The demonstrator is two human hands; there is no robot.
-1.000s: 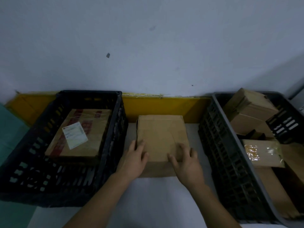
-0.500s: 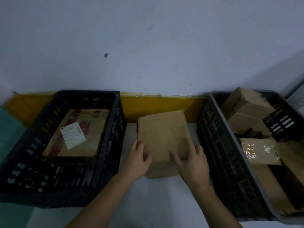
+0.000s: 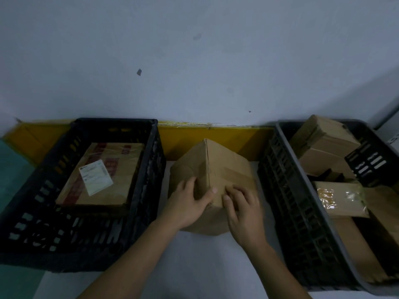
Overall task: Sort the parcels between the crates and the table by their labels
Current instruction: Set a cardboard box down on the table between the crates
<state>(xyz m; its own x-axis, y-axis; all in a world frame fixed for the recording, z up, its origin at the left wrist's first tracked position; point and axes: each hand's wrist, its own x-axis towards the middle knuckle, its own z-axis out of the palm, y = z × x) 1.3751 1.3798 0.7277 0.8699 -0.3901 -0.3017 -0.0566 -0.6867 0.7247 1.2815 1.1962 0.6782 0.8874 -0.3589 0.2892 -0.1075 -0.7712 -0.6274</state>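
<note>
A plain brown cardboard parcel [image 3: 224, 167] stands tilted on the white table [image 3: 194, 266] between two black crates, one edge turned up towards me. My left hand [image 3: 190, 203] grips its left face, thumb hooked over the raised edge. My right hand [image 3: 243, 207] holds the right face with curled fingers. No label shows on the parcel's visible sides. The left crate [image 3: 32, 212] holds one taped parcel [image 3: 121, 182] with a white label [image 3: 96, 176]. The right crate [image 3: 287, 203] holds several brown parcels [image 3: 323, 147].
A smaller black basket [image 3: 373, 162] sits inside the right crate at the back. A packet under clear tape [image 3: 339, 197] lies among its parcels. A yellow strip [image 3: 181, 143] runs along the wall behind the table.
The parcel lay flat under both hands a second ago. It has been tipped and turned, so an edge now points up. Both hands shifted onto its sides.
</note>
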